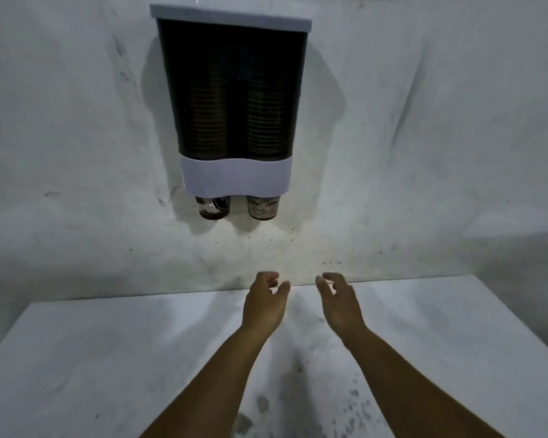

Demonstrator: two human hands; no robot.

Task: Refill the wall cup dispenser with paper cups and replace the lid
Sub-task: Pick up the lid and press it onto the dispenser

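The cup dispenser (231, 90) hangs on the wall, a dark see-through body with a white band at the bottom. Its white lid (228, 17) lies flat on top. Two stacks of paper cups (236, 121) show faintly inside, side by side. One cup bottom (212, 207) sticks out under the left chute and another (263, 207) under the right. My left hand (264, 303) and my right hand (339, 300) hover well below the dispenser, over the table's far edge, fingers loosely curled and holding nothing.
A white table (108, 358) with grey smudges stretches under my arms up to the stained white wall (424, 121). Its far right corner lies at the right edge of view.
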